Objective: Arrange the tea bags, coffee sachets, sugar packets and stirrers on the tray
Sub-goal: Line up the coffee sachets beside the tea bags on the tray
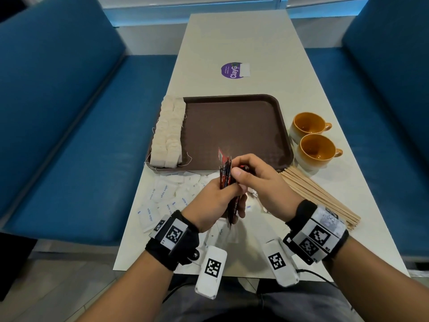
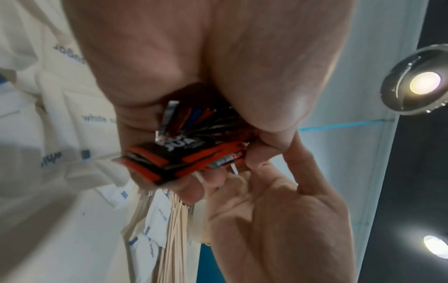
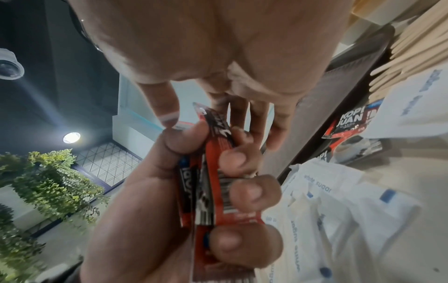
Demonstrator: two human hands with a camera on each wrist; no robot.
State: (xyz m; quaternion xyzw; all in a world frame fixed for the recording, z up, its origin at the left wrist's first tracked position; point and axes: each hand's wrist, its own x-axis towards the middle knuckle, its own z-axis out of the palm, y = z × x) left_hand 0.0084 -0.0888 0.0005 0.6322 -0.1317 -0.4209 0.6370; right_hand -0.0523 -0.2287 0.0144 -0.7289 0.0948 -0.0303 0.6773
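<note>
Seen from the head camera: left hand (image 1: 214, 201) closed around an upright stack of red-and-black coffee sachets (image 1: 226, 177), held above the bench (image 1: 232, 38) just short of the near rim of the brown tray (image 1: 234, 126). Right hand (image 1: 257, 180) meeting the stack from the other side, thumb and fingertips pinched on its top edge. Lower ends of the sachets hidden behind the left palm; count impossible to make out.

Along the tray's left edge, two rows of white tea bags (image 1: 168, 131), strings trailing over the rim. Near of the tray, scattered on the bench and partly covered by both hands, white sugar packets (image 1: 162, 194) printed "white sugar". Off the tray's near right corner, a fanned bundle of wooden stirrers (image 1: 320, 196), touching that corner. Right of the tray, two orange-lined cups (image 1: 312, 138). Beyond the tray, a purple round sticker (image 1: 231, 70), small print unreadable.

From the right wrist: more sachets lying on the bench beside the tray's rim, "KOPI JUAN" legible (image 3: 351, 122), half buried under sugar packets. Left wrist view blurred, sachet ends fanned between the fingers (image 2: 194, 153).
</note>
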